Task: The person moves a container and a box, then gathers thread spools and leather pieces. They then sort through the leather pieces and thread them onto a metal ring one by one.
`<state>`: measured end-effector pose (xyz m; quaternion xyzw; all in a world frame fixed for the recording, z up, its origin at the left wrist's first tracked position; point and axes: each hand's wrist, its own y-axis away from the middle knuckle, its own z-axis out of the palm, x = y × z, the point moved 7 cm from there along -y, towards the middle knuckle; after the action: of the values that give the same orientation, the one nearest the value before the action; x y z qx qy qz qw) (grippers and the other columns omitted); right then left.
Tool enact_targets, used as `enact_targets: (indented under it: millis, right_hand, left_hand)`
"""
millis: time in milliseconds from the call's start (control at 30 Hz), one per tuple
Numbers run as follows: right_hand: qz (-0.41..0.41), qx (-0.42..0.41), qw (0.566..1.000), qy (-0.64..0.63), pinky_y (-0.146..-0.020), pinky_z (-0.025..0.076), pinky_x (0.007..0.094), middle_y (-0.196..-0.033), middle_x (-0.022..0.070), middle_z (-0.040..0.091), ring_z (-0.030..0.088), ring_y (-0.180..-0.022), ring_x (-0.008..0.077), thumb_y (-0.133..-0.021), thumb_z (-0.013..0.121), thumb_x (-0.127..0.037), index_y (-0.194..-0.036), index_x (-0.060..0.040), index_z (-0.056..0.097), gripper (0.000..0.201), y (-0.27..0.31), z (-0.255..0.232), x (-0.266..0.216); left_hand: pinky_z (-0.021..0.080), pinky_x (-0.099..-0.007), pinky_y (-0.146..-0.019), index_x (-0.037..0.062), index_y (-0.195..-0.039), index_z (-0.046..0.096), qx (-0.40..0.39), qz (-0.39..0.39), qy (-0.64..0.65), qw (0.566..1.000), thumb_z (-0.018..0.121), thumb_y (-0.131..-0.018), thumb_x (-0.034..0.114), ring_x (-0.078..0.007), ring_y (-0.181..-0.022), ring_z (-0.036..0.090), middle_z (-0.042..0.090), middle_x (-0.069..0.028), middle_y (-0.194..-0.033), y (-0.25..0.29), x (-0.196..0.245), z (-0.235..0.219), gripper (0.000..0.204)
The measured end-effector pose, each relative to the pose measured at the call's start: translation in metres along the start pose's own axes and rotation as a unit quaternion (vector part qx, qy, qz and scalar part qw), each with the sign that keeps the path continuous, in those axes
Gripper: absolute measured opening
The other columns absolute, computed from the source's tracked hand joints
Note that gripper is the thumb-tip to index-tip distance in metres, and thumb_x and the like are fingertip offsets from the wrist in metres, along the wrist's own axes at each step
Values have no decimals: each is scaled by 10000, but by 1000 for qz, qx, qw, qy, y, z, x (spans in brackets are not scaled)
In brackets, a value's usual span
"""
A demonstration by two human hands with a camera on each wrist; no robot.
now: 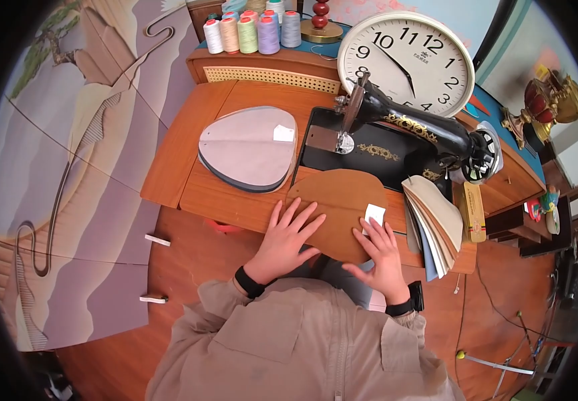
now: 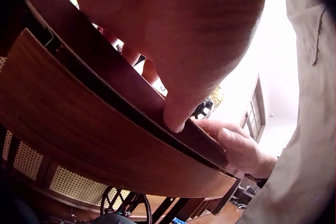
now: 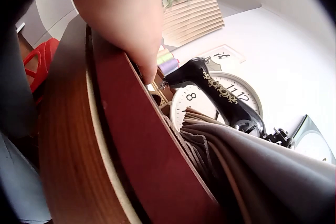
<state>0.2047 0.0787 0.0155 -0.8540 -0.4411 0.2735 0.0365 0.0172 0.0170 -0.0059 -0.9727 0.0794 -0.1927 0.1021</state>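
Observation:
A brown rounded fabric piece [image 1: 339, 200] with a small white label [image 1: 374, 214] lies at the table's front edge, partly overhanging it. The left hand [image 1: 285, 240] rests spread on its left part, fingers straight. On the right, the right hand [image 1: 383, 257] touches the piece with its fingertips by the label, fingers extended. A pale pink rounded stack [image 1: 249, 147] with a dark lower layer lies at the back left. Beyond the brown piece stands a black sewing machine [image 1: 409, 123]. In the left wrist view the left hand [image 2: 173, 35] is at the table edge, as is the right hand [image 3: 123, 19] in the right wrist view.
Fanned fabric pieces [image 1: 436, 227] overhang the table's right front, beside a yellow box [image 1: 474, 212]. Behind stand thread spools [image 1: 247, 35], a large clock [image 1: 406, 60] and a lamp base [image 1: 321, 32]. A painted folding screen [image 1: 88, 200] stands at the left.

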Motion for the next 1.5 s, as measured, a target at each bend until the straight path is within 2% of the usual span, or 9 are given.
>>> enact_targets:
  millis: [300,500,567,800,1100,1167,1333,1400,1500]
  right_hand:
    - [-11,14,1000,-4,-1107,355,500,-1282,57,649,557,-1256,269,-738,712,-15,-1180,-87,690,449,17,5,7]
    - [-19,51,998,-24,-1065,403,480,-1098,68,723,649,-1123,272,-748,716,14,-1074,-59,710,334,21,-6,-12]
    - [-31,56,997,-42,-1054,415,478,-1106,79,720,657,-1109,274,-748,707,27,-1050,-52,711,313,26,-9,-17]
    - [-75,45,992,-96,-1043,431,474,-1112,64,722,655,-1110,259,-712,688,24,-1054,-69,722,356,41,-26,-27]
    - [-60,80,973,-208,-950,492,393,-993,89,745,703,-971,244,-795,699,12,-1000,-36,735,213,52,-39,-18]
    - [197,132,924,-300,-823,515,285,-911,85,734,679,-857,153,-874,699,-15,-1011,1,721,140,68,-30,19]
    - [271,230,862,-361,-687,497,238,-835,47,696,606,-737,77,-930,689,-84,-1037,41,689,164,65,-11,73]
    - [286,204,884,-308,-699,506,249,-829,69,702,625,-741,91,-929,681,-88,-1021,38,688,156,58,-12,75]
    - [287,198,897,-270,-711,524,272,-819,110,712,666,-736,133,-903,697,-81,-1047,26,681,181,54,-9,78]
  left_hand:
    - [248,-511,-1162,93,-1326,576,65,-27,88,994,701,-872,304,-356,-1378,378,479,-116,-1452,10,-7,-2,516]
    - [541,-322,-750,25,-1071,564,190,-139,277,931,651,-931,110,-193,-876,640,584,-134,-1042,35,-8,-24,185]
    - [549,-290,-652,31,-1019,494,67,-302,538,784,583,-997,151,-170,-716,635,607,-114,-956,46,-16,10,151]
    - [609,-335,-713,23,-1169,440,85,-360,685,627,518,-1044,297,-221,-864,714,641,-110,-942,39,-13,26,311]
    - [575,-339,-849,20,-1194,617,85,-301,696,647,550,-1030,296,-198,-960,693,660,-105,-1107,7,-14,30,328]
    - [563,-331,-869,18,-1184,625,81,-294,701,645,553,-1028,295,-191,-966,688,664,-101,-1096,1,-14,28,326]
    - [529,-298,-900,0,-1196,614,58,-295,701,646,583,-1006,181,-154,-985,669,672,-98,-1120,-4,-17,34,264]
    - [531,-275,-872,9,-1138,625,90,-229,614,750,651,-945,59,-135,-961,658,677,-100,-1065,-7,-22,34,200]
    - [531,-252,-834,2,-1121,601,119,-239,588,764,693,-884,-32,-120,-929,648,673,-90,-1046,-6,-33,44,257]
